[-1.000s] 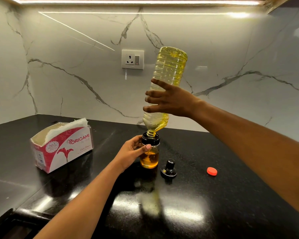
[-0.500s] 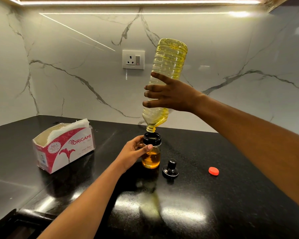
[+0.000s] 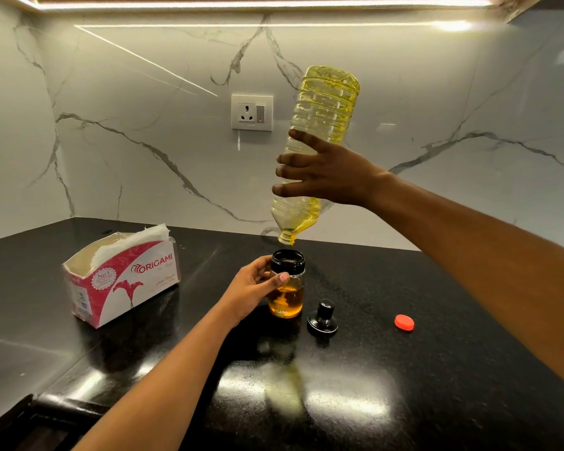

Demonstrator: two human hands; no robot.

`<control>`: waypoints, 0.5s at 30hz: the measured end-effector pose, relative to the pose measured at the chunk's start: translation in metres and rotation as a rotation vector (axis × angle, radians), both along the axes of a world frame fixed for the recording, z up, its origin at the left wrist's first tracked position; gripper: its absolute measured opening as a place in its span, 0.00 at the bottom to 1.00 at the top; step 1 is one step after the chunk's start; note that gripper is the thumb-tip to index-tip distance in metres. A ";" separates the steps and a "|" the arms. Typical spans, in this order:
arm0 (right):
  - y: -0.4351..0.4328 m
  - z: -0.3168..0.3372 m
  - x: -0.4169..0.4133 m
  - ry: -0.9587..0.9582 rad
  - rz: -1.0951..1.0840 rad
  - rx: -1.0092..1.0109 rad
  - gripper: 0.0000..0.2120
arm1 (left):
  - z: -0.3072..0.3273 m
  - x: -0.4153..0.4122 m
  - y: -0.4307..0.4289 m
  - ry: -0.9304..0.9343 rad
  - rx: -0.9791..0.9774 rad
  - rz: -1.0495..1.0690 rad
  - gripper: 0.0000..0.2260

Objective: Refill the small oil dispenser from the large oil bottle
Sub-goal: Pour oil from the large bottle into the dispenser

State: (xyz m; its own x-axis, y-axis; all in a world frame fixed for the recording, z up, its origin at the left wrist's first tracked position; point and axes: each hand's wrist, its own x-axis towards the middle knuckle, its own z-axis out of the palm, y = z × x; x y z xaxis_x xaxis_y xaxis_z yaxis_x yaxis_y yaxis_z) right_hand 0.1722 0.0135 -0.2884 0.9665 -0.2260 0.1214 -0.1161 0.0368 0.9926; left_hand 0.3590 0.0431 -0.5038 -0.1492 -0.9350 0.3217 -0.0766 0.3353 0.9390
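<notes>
A large clear plastic oil bottle with yellow oil is tipped nearly upside down, its open mouth a little above the small dispenser. My right hand grips the bottle around its middle. The small glass oil dispenser has a black collar, stands uncapped on the black counter and holds amber oil in its lower half. My left hand holds the dispenser's left side, thumb across its front. A thin trickle of oil hangs at the bottle's mouth.
The dispenser's black pourer cap lies just right of it. A red bottle cap lies further right. An opened Origami tissue box stands at the left. A wall socket sits on the marble backsplash. The black counter reflects the lights.
The bottle has risen and tilted away, so its mouth has lifted off the dispenser's collar and now hangs above it. My left hand stays on the dispenser.
</notes>
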 end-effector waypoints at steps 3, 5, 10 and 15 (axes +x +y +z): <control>0.001 0.001 -0.001 -0.015 0.015 0.001 0.36 | -0.001 0.000 -0.001 -0.008 -0.002 -0.003 0.25; 0.002 0.003 -0.002 -0.025 0.026 -0.002 0.34 | -0.001 -0.001 -0.001 -0.012 -0.003 -0.002 0.28; 0.002 0.007 -0.003 -0.027 0.039 -0.005 0.31 | -0.001 0.001 -0.001 -0.016 -0.013 0.008 0.38; 0.001 0.008 -0.003 -0.017 0.047 -0.022 0.28 | -0.002 0.001 -0.001 -0.018 -0.002 0.000 0.34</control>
State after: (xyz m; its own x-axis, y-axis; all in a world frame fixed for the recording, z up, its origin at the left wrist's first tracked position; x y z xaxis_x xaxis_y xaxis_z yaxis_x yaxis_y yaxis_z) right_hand 0.1693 0.0148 -0.2803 0.9737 -0.1778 0.1425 -0.1352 0.0525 0.9894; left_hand 0.3597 0.0416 -0.5056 -0.1550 -0.9345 0.3205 -0.0930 0.3368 0.9370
